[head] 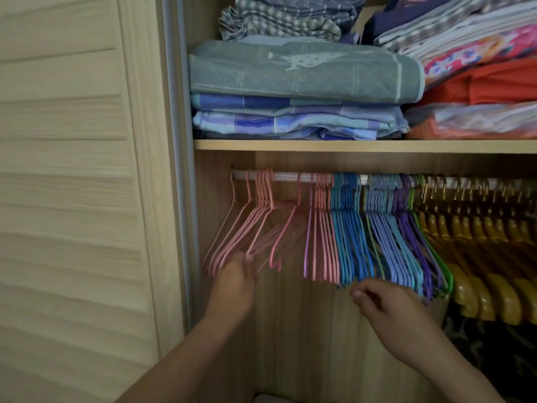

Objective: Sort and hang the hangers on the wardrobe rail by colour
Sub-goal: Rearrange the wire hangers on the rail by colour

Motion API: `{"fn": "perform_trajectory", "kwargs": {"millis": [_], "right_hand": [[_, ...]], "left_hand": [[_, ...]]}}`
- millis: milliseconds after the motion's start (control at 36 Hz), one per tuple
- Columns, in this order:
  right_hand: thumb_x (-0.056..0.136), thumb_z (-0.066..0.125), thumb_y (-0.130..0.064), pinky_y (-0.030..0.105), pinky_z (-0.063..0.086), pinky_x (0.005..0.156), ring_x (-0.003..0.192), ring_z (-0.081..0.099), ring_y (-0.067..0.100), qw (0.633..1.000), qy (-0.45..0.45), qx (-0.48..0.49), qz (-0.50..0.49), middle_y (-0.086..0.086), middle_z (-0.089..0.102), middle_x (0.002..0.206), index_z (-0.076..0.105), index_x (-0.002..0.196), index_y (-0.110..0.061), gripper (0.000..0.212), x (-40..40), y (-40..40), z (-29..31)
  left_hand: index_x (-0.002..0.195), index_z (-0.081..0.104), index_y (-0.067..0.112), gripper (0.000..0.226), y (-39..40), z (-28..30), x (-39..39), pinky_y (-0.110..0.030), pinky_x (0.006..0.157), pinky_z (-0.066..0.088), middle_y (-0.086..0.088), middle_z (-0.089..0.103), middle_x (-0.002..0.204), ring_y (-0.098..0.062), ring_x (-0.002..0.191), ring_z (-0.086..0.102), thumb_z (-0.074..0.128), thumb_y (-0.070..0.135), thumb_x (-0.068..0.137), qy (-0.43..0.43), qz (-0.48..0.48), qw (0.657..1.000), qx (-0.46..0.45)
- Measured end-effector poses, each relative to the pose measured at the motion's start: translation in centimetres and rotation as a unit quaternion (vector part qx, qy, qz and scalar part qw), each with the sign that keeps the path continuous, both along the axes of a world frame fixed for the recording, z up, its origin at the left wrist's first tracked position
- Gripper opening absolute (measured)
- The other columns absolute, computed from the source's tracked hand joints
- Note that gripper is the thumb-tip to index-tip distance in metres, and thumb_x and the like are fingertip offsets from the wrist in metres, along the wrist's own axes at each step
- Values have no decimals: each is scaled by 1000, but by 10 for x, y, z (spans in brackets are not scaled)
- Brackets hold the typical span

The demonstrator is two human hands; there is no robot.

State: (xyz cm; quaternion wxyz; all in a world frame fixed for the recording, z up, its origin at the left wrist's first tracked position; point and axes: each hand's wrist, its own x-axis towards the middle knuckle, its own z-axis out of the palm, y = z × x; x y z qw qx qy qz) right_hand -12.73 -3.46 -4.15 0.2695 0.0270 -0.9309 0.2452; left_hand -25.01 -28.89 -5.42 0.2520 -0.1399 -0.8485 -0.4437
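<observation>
Your left hand [236, 273], at seven o'clock, grasps the pink hangers [247, 228] on the wardrobe rail [287, 177]; your right hand [377, 301], five o'clock, hangs loosely curled, grasping nothing, below the blue hangers [348, 242].

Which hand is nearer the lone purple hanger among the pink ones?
Right. The right hand sits just below-right of the purple hanger; the left hand is farther left, at the pink hangers.

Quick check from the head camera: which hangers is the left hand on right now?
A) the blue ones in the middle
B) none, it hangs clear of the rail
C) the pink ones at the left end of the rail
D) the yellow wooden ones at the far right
C: the left hand touches the lower ends of the pink hangers at the left end of the rail.
</observation>
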Motion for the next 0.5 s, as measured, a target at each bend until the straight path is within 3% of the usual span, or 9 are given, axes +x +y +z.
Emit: {"fn": "perform_trajectory", "kwargs": {"millis": [111,194,278,361,417,500], "right_hand": [[97,62,-28,29,47,61,67,60,4,1000,-4,6,0,-13,62,67,63,78,-33,20,1,-6,2],[97,62,-27,21,44,61,69,60,2,1000,-7,5,4,-14,62,67,61,75,-32,23,3,-10,4],[96,64,-25,15,42,64,73,60,0,1000,0,13,5,-19,61,72,58,71,-33,27,6,-12,5],[97,63,-23,15,41,64,75,59,0,1000,-2,14,10,-25,60,77,58,71,-32,28,9,-12,6],[97,63,-23,18,41,61,74,60,3,1000,-7,7,11,-21,61,77,58,73,-32,26,11,-9,5],[97,64,-24,25,45,62,72,60,6,1000,1,0,-3,-11,62,71,62,76,-28,21,14,-2,2]], "left_hand": [[82,52,22,36,5,6,-13,-32,63,38,0,61,75,-19,71,60,33,36,110,12,-3,1000,-2],[84,49,21,33,13,18,-24,-31,62,32,1,58,75,-17,70,56,35,31,111,3,0,1000,-17],[91,53,10,29,21,28,-37,-32,66,30,-9,59,82,-31,79,58,38,23,111,-16,2,1000,-15],[106,60,-7,29,26,37,-44,-28,69,28,-28,65,102,-41,97,63,40,13,109,-34,-9,999,-22],[111,60,-13,27,26,39,-45,-30,72,31,-32,65,111,-43,104,62,41,6,107,-48,-7,998,-47],[115,61,-15,24,25,35,-51,-38,89,38,-35,63,118,-45,110,61,43,-3,102,-70,11,995,-69]]}}
